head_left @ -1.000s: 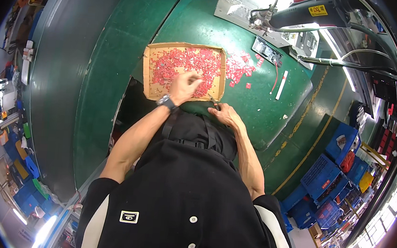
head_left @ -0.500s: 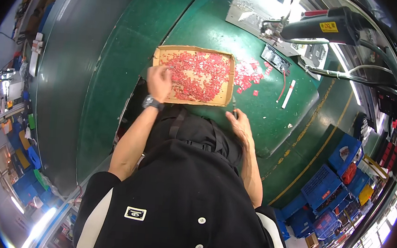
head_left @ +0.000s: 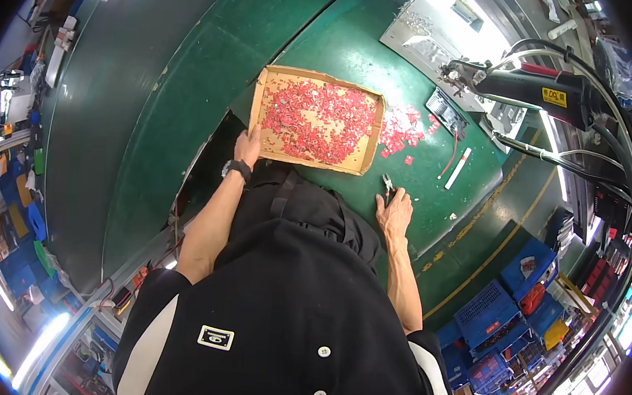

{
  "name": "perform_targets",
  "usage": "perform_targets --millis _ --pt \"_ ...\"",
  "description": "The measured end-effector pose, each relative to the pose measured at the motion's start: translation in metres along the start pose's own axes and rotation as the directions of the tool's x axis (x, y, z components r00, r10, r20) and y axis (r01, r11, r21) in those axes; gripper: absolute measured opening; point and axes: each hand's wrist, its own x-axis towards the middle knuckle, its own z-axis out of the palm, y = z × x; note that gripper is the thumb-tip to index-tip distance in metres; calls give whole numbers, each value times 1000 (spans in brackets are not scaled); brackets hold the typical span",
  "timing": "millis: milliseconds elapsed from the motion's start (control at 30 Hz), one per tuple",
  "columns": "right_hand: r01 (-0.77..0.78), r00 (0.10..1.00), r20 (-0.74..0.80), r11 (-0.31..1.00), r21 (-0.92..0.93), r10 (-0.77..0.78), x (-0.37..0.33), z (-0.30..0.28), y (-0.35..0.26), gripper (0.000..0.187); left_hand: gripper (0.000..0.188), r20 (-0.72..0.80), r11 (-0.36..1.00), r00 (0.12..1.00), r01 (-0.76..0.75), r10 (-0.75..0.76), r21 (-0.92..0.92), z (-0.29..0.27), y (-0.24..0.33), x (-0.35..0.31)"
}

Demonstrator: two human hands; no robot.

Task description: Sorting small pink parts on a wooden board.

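Note:
A shallow cardboard box [head_left: 311, 164] holds a heap of small red pieces [head_left: 315, 116], with bare cardboard showing through in the middle. My left hand [head_left: 248, 146] is closed on the box's near left corner, thumb along its left wall. To the right of the box, my right hand [head_left: 395, 213] rests over the green table, closed round a pair of small pliers [head_left: 387, 181] whose jaws point away from me. Part of the pliers' handles is hidden by the fingers. Beyond the box's right wall lies a scatter of flat red squares [head_left: 401, 128].
Right of the red squares are a dark slotted metal part [head_left: 447, 111] with a red wire and a white strip [head_left: 458, 168]. A metal machine [head_left: 447, 41] stands at the back, and a black cylindrical tool with cables [head_left: 536, 86] juts in from the right.
My left hand has moved from above the red pieces down to the box's left wall and taken hold of it. My right hand keeps the pliers, slightly lower and further right in view.

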Motion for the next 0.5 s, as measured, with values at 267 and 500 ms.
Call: perform_targets --millis 267,500 --pt "-73 997 -8 996 48 73 2 6 4 43 29 139 492 564 -797 814 351 -12 95 -32" --pt "-58 997 -51 994 96 63 0 10 8 39 24 439 370 464 -884 770 286 -4 114 -11"
